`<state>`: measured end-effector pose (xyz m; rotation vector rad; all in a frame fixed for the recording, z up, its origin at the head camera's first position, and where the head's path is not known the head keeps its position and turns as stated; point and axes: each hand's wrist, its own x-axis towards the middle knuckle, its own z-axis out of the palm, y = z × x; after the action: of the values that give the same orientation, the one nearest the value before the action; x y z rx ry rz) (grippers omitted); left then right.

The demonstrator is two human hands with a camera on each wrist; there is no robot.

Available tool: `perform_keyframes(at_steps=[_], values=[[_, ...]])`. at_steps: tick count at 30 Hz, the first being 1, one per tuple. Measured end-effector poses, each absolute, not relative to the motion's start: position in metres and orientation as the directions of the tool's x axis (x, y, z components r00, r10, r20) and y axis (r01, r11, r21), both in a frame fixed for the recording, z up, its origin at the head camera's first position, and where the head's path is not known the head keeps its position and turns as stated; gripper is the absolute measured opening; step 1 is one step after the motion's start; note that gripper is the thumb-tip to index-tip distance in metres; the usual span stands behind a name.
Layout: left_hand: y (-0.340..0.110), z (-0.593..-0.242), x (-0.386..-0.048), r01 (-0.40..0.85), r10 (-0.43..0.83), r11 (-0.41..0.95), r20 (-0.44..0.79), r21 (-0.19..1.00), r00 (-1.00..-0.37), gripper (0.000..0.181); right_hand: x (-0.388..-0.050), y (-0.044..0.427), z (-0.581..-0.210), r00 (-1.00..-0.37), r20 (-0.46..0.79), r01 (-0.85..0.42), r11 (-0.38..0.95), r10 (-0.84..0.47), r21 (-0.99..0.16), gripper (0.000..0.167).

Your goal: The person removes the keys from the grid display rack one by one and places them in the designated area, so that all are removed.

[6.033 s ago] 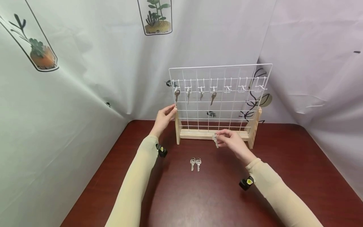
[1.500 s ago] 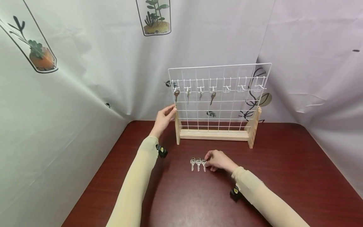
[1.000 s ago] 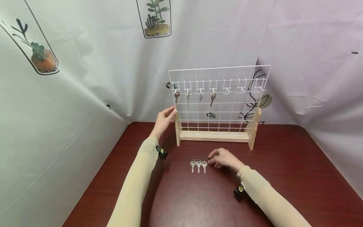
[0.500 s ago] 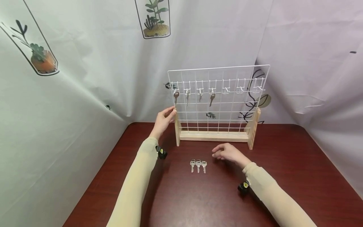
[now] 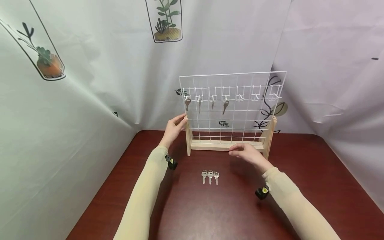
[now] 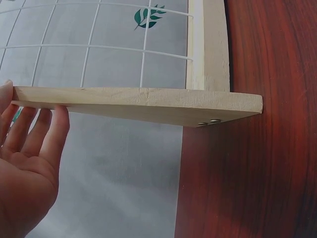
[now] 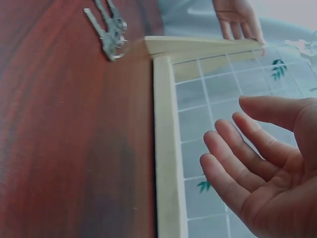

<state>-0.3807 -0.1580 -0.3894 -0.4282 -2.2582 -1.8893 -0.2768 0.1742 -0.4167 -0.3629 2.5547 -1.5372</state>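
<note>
A white wire grid (image 5: 233,75) stands upright in a wooden stand (image 5: 210,145). Hooks line its upper part, and keys hang from the left ones, such as a darker key (image 5: 226,106). The left hand (image 5: 174,129) grips the stand's left side post, thumb and fingers on either side of the wood (image 6: 148,99) in the left wrist view. The right hand (image 5: 248,154) is in front of the stand's lower bar, empty, its fingers loosely bent and parted from the thumb. Three silver keys (image 5: 210,174) lie side by side on the table, nearer the camera than the stand.
The dark red table (image 5: 198,213) reaches back to a pale curtain (image 5: 120,50) printed with plants. Three hooks toward the grid's right side, including one hook (image 5: 255,97), carry no keys. A black camera is strapped to each wrist.
The right hand held a key earlier, which now lies right of the other two on the table. That hand has let go and moved back toward the stand. The left hand stays put.
</note>
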Motion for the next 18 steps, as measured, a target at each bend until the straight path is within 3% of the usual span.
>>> perform_keyframes(at_steps=[9, 18], values=[[-0.158, -0.389, -0.382, 0.323, 0.12, 0.155, 0.306, 0.934, -0.944, 0.051, -0.278, 0.18, -0.394, -0.968, 0.099, -0.199, 0.469, -0.229, -0.861, 0.031], [-0.159, -0.388, -0.379, 0.322, 0.124, 0.146, 0.305, 0.935, -0.944, 0.051, -0.28, 0.184, -0.379, -0.972, 0.117, -0.199, 0.46, -0.202, -0.866, 0.033]])
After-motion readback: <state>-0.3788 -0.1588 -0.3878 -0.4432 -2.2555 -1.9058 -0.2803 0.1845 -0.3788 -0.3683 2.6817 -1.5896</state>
